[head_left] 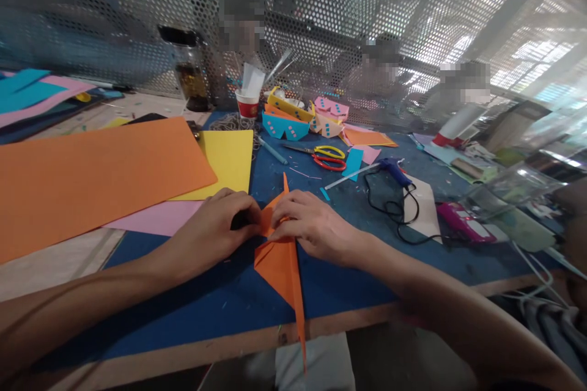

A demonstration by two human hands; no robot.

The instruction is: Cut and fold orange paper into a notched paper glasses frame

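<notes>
A folded piece of orange paper [279, 266] lies on the blue tabletop in front of me, its long narrow strip reaching past the near table edge. My left hand [229, 220] pinches the paper's left side between thumb and fingers. From the right, my right hand [312, 223] bears on the upper part with its fingers bent over the paper; the fingertips of both hands nearly meet. Part of the fold under the right fingers is hidden. Just beyond the hands lie scissors [328, 157] with yellow and red handles and a light blue pen [274, 151].
Large orange [105, 171], yellow [227, 159] and pink sheets overlap at left. Behind stand a paper cup [247, 104], a dark-lidded bottle [190, 76] and folded paper masks [287, 127]. A blue glue gun [394, 171] with a black cord lies right. Several people are beyond the mesh.
</notes>
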